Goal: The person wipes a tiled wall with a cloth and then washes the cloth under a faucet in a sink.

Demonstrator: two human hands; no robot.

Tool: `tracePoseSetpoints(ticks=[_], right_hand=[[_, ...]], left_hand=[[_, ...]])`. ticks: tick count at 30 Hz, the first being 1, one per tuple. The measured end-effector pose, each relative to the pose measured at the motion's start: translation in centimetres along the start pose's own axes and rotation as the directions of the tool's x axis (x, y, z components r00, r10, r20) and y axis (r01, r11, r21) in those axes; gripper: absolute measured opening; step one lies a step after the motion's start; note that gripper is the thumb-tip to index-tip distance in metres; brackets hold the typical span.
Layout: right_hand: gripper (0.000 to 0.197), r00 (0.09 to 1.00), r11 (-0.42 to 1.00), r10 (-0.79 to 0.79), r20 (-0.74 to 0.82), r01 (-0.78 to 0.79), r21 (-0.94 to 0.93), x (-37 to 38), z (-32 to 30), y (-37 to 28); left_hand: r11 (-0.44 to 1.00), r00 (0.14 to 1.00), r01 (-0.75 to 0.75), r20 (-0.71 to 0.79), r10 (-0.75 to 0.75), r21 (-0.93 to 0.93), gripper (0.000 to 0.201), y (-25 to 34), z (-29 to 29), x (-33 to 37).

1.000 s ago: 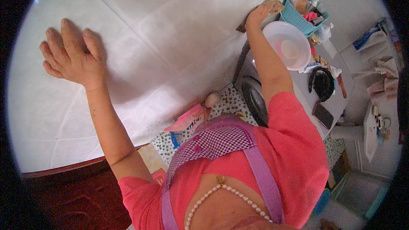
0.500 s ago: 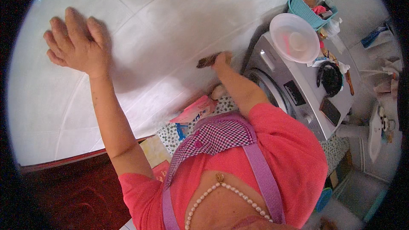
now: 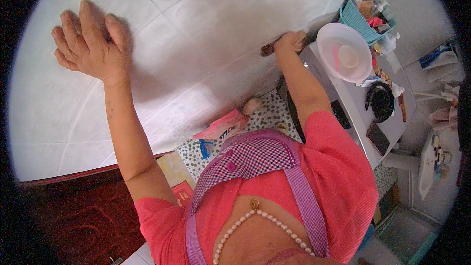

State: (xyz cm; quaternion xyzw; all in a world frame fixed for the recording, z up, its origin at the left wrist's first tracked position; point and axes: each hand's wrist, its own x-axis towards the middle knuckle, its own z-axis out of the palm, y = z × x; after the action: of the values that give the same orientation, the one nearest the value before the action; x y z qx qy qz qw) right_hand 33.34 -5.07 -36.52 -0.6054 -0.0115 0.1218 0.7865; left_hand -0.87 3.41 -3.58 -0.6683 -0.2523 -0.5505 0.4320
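While you looked down over your pink top and purple checked apron, your left hand (image 3: 88, 44) lay flat against the white tiled wall (image 3: 196, 29), fingers spread and holding nothing, well apart from everything else. Your right hand (image 3: 290, 41) was stretched out to the same wall, clenched around a small dark brown thing, perhaps a brush (image 3: 269, 49); its end stuck out of your fist toward the left and touched the tile, while the rest was hidden inside your grip, so you could not tell its full shape. Just beside that hand, to the right, stood a white washing machine (image 3: 353, 103). On its top sat a pale plastic basin (image 3: 344, 53), a teal basket (image 3: 355, 17) of odds and ends behind it, a black round item (image 3: 379, 99) and a dark phone (image 3: 378, 137). Below your arm, a pink packet (image 3: 223, 127) lay on the speckled floor (image 3: 267, 115) near the wall.
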Motion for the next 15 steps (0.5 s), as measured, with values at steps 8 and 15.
tracePoseSetpoints(ticks=[8, 15], right_hand=[[0.05, 0.602, 0.599, -0.798, -0.031, 0.784, -0.163, -3.2, 4.7, -19.9], [0.035, -0.141, -0.271, -0.577, 0.804, 0.962, -0.026, -16.0, 8.6, -17.2]], left_hand=[[0.998, 0.999, 0.008, -0.039, -0.01, -0.056, 0.037, -0.3, -0.2, 0.0], [1.0, 0.996, -0.015, -0.083, 0.017, 0.024, 0.041, -0.2, 0.6, -0.3]])
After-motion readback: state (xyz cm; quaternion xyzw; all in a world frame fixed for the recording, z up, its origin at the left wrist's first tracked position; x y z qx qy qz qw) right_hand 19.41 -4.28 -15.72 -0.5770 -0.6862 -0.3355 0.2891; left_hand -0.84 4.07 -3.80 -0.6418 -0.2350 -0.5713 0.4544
